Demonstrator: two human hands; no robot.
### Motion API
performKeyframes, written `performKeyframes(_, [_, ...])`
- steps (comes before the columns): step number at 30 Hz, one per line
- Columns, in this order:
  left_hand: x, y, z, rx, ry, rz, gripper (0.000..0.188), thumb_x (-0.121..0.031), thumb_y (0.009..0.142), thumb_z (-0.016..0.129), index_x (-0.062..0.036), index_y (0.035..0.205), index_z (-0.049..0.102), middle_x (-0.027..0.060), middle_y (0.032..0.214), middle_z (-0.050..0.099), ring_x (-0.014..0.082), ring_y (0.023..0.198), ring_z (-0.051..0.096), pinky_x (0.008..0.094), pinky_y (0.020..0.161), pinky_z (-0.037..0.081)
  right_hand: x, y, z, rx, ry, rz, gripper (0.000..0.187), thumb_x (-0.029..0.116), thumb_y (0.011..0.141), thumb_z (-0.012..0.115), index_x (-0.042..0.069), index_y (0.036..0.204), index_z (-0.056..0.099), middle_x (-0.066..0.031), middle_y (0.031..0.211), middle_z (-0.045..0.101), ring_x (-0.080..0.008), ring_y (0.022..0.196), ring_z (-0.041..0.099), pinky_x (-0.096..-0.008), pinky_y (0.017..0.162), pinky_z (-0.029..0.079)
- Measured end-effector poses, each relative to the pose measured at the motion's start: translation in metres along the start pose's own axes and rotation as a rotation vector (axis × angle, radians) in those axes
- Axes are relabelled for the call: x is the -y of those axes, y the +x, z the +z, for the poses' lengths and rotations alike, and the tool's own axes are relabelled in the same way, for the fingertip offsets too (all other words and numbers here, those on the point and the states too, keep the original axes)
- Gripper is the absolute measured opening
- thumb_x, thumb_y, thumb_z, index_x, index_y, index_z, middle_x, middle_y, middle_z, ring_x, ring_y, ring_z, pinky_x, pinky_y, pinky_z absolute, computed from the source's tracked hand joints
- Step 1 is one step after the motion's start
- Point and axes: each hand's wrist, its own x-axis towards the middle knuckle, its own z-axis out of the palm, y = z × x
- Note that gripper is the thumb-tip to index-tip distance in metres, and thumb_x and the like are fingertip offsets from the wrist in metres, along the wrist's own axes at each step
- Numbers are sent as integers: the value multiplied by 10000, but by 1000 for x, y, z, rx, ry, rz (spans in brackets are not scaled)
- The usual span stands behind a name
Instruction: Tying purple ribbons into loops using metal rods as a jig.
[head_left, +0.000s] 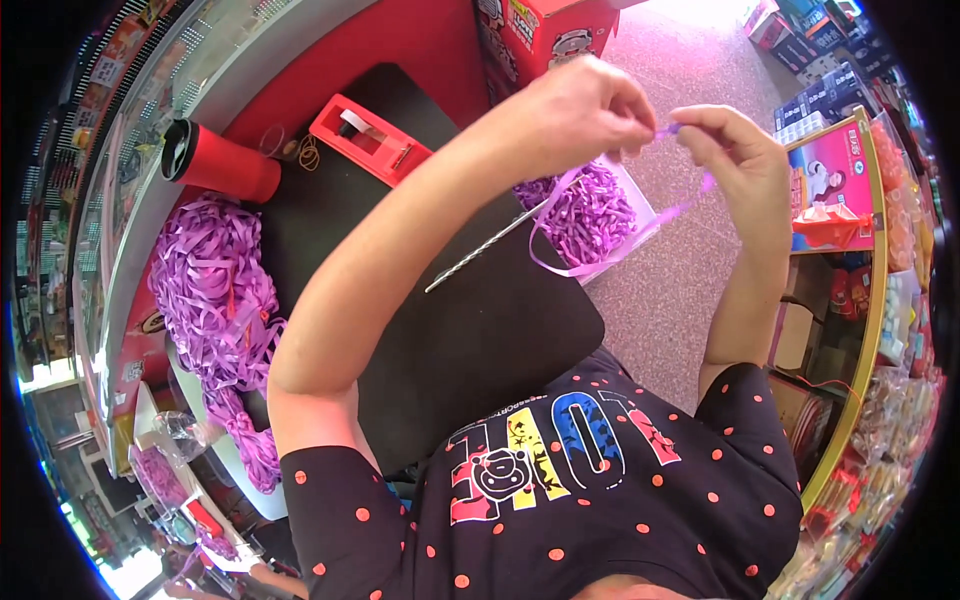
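Note:
My left hand [597, 112] and my right hand [738, 158] are raised close together beyond the far right side of the black table. Each has thumb and fingertips pinched on a thin purple ribbon [562, 266]. The short stretch between the fingertips is tiny, and I cannot make out whether it is knotted. Below the hands the ribbon hangs in a loose loop. Under it, a white box [640, 200] holds a heap of purple ribbon pieces [590, 222]. Beside the box, a thin twisted metal rod [480, 250] lies on the table.
On the black table [480, 335] are a red tape dispenser [368, 140], a red tumbler [222, 162] and rubber bands [309, 154]. A large bundle of purple ribbons [215, 290] lies along the left edge. A red carton [545, 40] stands beyond; shelves of goods [870, 400] line the right.

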Motion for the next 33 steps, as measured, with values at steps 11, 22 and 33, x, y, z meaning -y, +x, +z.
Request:
performKeyframes(11, [38,43,-21,66,185,160,185,-94,863,624,34,991,657,40,850,664,81,825,611,241,786,496,-40,20,12,-63,-8,32,190,67,860,643,-13,1030,669,-56,859,680,-72,792,604,-206,700,486])
performKeyframes(22, [88,-21,-42,43,243,-265,203,-158,875,601,6,991,631,6,768,591,78,751,533,247,701,435,-151,22,109,552,1008,627,150,152,872,657,23,949,654,-40,803,654,-58,604,545,-172,537,445])
performKeyframes(33, [102,-56,-30,-207,606,-130,199,-102,810,593,-15,978,654,151,919,630,311,943,591,378,838,462,-142,3,153,551,1091,678,177,165,855,681,1,921,666,4,701,590,-28,533,436,-163,463,317])
